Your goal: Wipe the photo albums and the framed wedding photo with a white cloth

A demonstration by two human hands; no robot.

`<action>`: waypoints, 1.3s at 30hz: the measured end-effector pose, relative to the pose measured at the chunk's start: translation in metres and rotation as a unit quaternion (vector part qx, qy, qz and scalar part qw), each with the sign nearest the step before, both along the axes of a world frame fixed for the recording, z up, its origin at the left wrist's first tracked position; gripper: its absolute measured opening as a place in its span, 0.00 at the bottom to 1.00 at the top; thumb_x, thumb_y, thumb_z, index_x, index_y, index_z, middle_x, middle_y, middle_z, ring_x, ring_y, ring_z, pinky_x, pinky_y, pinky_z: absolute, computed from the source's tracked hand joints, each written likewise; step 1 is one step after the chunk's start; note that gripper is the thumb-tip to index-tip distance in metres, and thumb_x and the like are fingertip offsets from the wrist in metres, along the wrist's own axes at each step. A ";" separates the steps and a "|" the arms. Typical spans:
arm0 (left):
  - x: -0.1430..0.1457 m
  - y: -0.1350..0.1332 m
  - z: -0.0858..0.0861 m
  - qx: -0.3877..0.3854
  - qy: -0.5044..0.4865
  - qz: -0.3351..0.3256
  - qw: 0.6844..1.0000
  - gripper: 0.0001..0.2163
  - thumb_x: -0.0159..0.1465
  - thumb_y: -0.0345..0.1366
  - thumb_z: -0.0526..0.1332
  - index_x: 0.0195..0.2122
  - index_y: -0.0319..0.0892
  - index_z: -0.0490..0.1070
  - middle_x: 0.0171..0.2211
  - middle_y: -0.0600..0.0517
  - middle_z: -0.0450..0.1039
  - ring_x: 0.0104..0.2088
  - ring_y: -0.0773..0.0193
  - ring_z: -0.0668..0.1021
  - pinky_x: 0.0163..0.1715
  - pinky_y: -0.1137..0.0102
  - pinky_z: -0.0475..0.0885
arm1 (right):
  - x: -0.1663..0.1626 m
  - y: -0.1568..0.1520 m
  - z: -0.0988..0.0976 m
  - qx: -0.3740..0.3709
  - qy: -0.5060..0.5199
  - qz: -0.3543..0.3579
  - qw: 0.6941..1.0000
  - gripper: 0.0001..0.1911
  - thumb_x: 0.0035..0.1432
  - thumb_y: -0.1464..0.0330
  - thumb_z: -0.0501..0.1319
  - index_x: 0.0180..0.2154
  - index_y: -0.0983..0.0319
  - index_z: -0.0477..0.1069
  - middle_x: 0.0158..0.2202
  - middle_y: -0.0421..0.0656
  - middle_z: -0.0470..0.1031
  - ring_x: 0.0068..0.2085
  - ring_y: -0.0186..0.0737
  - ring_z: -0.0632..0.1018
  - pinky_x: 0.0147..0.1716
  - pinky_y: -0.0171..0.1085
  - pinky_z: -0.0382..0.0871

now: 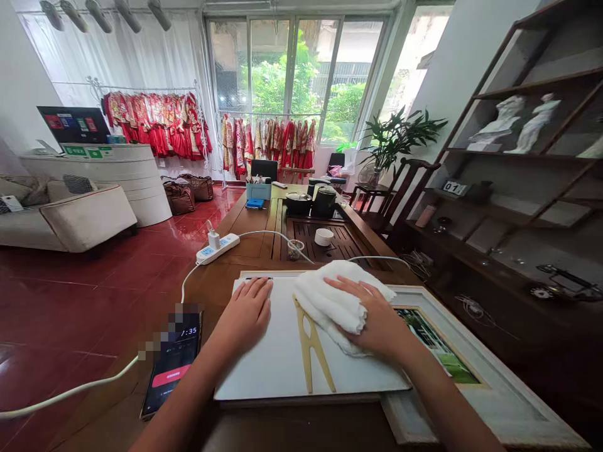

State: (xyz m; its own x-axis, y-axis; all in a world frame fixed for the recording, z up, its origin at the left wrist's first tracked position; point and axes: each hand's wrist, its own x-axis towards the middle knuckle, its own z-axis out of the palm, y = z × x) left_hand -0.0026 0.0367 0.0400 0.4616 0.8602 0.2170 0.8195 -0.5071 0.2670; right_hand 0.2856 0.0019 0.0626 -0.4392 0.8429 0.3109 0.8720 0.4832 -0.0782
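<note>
A white board (277,358), the back of a picture frame with a gold stand strut (313,351), lies flat on the wooden table (249,226) in front of me. My left hand (245,311) rests flat on the board's upper left part, fingers stretched out. My right hand (374,317) presses down on a folded white cloth (332,295) lying on the board's upper right part. Under the board at the right lies a larger framed picture (452,364) with a pale frame.
A phone (172,364) showing 7:35 lies at the table's left edge. A white power strip (217,248) with cable sits further back, then a tea tray with a white cup (323,236) and kettles (324,201). Dark shelves (513,188) stand right; red garments hang by the window.
</note>
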 end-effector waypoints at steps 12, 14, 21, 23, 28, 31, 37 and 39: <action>0.001 0.002 -0.001 0.008 0.004 -0.002 1.000 0.21 0.70 0.36 0.45 0.63 0.42 0.58 0.65 0.47 0.56 0.65 0.56 0.57 0.64 0.55 0.52 | -0.046 -0.026 0.024 -0.116 -0.025 0.163 0.979 0.43 0.49 0.59 0.60 0.65 0.49 0.50 0.66 0.38 0.54 0.65 0.56 0.56 0.61 0.58 0.45; 0.000 0.004 -0.002 0.005 0.008 -0.006 1.000 0.21 0.70 0.36 0.46 0.63 0.42 0.58 0.65 0.47 0.56 0.65 0.56 0.58 0.64 0.56 0.52 | -0.054 -0.031 0.028 -0.142 -0.027 0.197 0.970 0.45 0.46 0.59 0.62 0.65 0.47 0.50 0.67 0.36 0.54 0.66 0.56 0.55 0.62 0.57 0.42; -0.002 0.003 -0.004 0.003 -0.007 -0.007 1.000 0.21 0.70 0.37 0.44 0.63 0.43 0.58 0.65 0.48 0.56 0.65 0.56 0.57 0.64 0.56 0.52 | -0.045 -0.025 0.023 -0.120 -0.014 0.138 0.983 0.40 0.50 0.58 0.60 0.64 0.48 0.53 0.66 0.37 0.55 0.65 0.53 0.57 0.61 0.54 0.46; -0.002 0.002 -0.004 0.006 -0.012 -0.006 1.000 0.21 0.70 0.37 0.45 0.63 0.42 0.58 0.65 0.48 0.56 0.65 0.56 0.57 0.64 0.55 0.52 | -0.033 -0.019 0.017 -0.089 -0.008 0.096 0.991 0.38 0.51 0.58 0.60 0.64 0.50 0.54 0.66 0.39 0.57 0.64 0.54 0.59 0.61 0.55 0.49; 0.000 0.001 -0.002 0.005 -0.017 -0.005 1.000 0.21 0.70 0.38 0.45 0.63 0.43 0.58 0.65 0.49 0.56 0.65 0.56 0.57 0.64 0.55 0.51 | -0.001 -0.003 -0.002 -0.002 0.017 -0.041 0.999 0.36 0.53 0.59 0.59 0.63 0.56 0.57 0.63 0.45 0.62 0.62 0.55 0.63 0.60 0.56 0.52; 0.000 0.000 -0.001 0.005 -0.016 -0.006 1.000 0.22 0.70 0.38 0.44 0.64 0.43 0.58 0.65 0.49 0.56 0.66 0.56 0.56 0.65 0.55 0.50 | 0.006 0.002 -0.008 0.013 0.031 -0.092 0.995 0.36 0.54 0.58 0.57 0.63 0.58 0.56 0.63 0.46 0.62 0.63 0.55 0.62 0.60 0.57 0.52; 0.000 0.000 -0.003 0.004 -0.008 -0.004 1.000 0.22 0.70 0.38 0.44 0.64 0.42 0.57 0.65 0.48 0.56 0.66 0.56 0.56 0.65 0.55 0.51 | -0.020 -0.010 0.005 -0.029 0.007 0.004 1.000 0.38 0.51 0.60 0.59 0.64 0.56 0.56 0.64 0.44 0.59 0.64 0.56 0.59 0.60 0.57 0.49; -0.001 0.001 -0.003 0.005 -0.005 -0.003 1.000 0.22 0.70 0.37 0.44 0.64 0.41 0.57 0.65 0.48 0.56 0.66 0.55 0.56 0.64 0.55 0.51 | -0.034 -0.018 0.014 -0.067 0.000 0.068 0.995 0.40 0.50 0.60 0.59 0.64 0.53 0.54 0.66 0.42 0.57 0.65 0.56 0.57 0.60 0.57 0.46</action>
